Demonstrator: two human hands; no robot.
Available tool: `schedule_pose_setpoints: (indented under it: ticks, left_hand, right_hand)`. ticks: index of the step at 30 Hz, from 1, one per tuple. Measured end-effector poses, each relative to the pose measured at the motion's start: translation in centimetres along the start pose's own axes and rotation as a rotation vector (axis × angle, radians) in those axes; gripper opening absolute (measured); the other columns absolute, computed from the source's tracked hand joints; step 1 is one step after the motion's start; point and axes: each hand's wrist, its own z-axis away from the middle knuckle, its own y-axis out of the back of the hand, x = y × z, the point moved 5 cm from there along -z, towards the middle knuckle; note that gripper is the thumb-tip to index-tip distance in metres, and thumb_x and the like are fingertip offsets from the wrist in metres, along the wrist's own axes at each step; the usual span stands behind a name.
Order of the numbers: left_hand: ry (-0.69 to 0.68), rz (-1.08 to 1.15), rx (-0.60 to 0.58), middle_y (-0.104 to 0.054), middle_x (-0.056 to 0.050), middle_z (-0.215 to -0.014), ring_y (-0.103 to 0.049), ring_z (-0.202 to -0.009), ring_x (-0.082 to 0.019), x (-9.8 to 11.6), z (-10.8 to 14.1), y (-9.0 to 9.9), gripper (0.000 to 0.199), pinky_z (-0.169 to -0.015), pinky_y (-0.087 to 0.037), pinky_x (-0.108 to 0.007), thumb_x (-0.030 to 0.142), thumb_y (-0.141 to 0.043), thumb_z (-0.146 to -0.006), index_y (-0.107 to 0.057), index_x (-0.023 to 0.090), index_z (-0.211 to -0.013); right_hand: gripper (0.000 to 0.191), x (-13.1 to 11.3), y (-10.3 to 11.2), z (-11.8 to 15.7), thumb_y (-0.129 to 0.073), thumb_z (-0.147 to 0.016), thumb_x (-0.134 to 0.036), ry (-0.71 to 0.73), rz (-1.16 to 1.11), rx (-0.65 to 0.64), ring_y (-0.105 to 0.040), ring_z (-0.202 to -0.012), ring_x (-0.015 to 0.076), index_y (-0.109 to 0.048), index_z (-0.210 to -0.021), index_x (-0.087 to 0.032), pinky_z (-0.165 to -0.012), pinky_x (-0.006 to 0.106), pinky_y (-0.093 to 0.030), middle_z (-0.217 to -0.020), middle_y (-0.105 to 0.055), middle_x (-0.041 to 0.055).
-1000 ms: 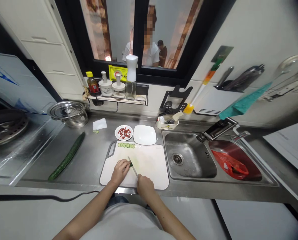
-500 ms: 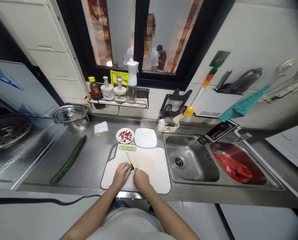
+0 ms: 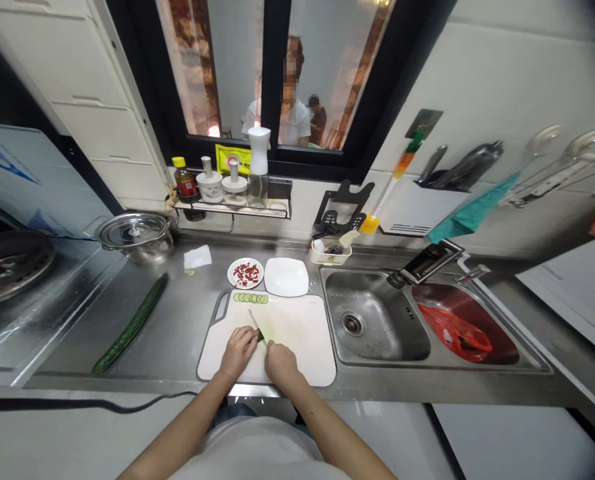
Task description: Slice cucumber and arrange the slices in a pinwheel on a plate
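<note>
My right hand (image 3: 280, 363) is closed round the handle of a knife (image 3: 254, 320), whose thin blade points up and to the left over the white cutting board (image 3: 302, 333). Close against the blade, my left hand (image 3: 239, 348) grips a short dark green piece of cucumber (image 3: 260, 335), mostly hidden by the fingers. A row of overlapping cucumber slices (image 3: 250, 298) lies along the board's far edge. Behind the board stand a small plate of chopped red pieces (image 3: 246, 273) and a white square plate (image 3: 286, 276).
Left of the board lies a whole cucumber (image 3: 130, 325), with a white paper (image 3: 198, 257) and a lidded steel pot (image 3: 137, 238) behind. A double sink (image 3: 377, 327) adjoins the board's right side, with a red plastic bag (image 3: 454, 333) in one basin. A spice shelf (image 3: 232, 208) hangs below the window.
The whole view has shifted slightly. The knife blade stands a little steeper beside the cucumber piece, and both hands stay at nearly the same spot on the board.
</note>
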Motion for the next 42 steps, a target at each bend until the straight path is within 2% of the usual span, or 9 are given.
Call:
schedule_pose_setpoints:
  ticks: [7,18,29,35,42]
  left_hand:
    - [-0.003,-0.011,-0.003,-0.065,-0.005,-0.09,-0.057,-0.086,-0.018,-0.1,0.0,-0.2,0.019,-0.078,-0.049,-0.032,0.024,-0.046,-0.092,-0.065,0.021,-0.095]
    - [-0.004,-0.005,0.013,-0.066,-0.005,-0.091,-0.059,-0.087,-0.017,-0.3,0.1,-0.2,0.02,-0.079,-0.05,-0.033,0.026,-0.046,-0.092,-0.065,0.022,-0.095]
    - [0.051,0.024,0.022,-0.067,-0.006,-0.094,-0.06,-0.091,-0.019,-0.6,0.2,-0.2,0.022,-0.083,-0.051,-0.038,0.03,-0.046,-0.093,-0.065,0.022,-0.099]
    - [0.064,0.023,0.055,-0.067,-0.006,-0.094,-0.06,-0.091,-0.019,-0.7,0.3,-0.1,0.022,-0.083,-0.051,-0.036,0.03,-0.046,-0.092,-0.066,0.022,-0.098]
    - [0.079,0.028,0.073,-0.067,-0.006,-0.094,-0.061,-0.091,-0.018,-0.8,0.2,0.0,0.023,-0.083,-0.051,-0.035,0.031,-0.046,-0.092,-0.066,0.021,-0.097]
  right_hand:
    - [0.034,1.4,-1.4,2.2,-0.035,-0.087,-0.006,-0.013,0.003,-0.005,-0.065,-0.098,0.0239,-0.06,-0.109,-0.01,-0.079,0.03,-0.045,-0.097,-0.069,0.0173]
    - [0.03,3.6,-1.9,4.2,-0.039,-0.087,-0.009,0.007,-0.024,-0.026,-0.064,-0.096,0.024,-0.061,-0.107,-0.01,-0.077,0.029,-0.043,-0.099,-0.068,0.0163]
    - [0.028,4.7,-1.3,5.5,-0.039,-0.088,-0.012,-0.023,-0.06,-0.008,-0.064,-0.092,0.0226,-0.064,-0.1,-0.013,-0.071,0.027,-0.04,-0.096,-0.069,0.014]
    - [0.029,5.4,-0.4,6.0,-0.036,-0.091,-0.015,-0.011,-0.027,0.021,-0.064,-0.091,0.0223,-0.063,-0.103,-0.016,-0.071,0.028,-0.039,-0.094,-0.069,0.0123]
    - [0.031,7.2,1.6,5.3,-0.034,-0.095,-0.02,-0.172,0.031,0.068,-0.065,-0.091,0.0217,-0.059,-0.114,-0.02,-0.071,0.028,-0.04,-0.096,-0.069,0.0109]
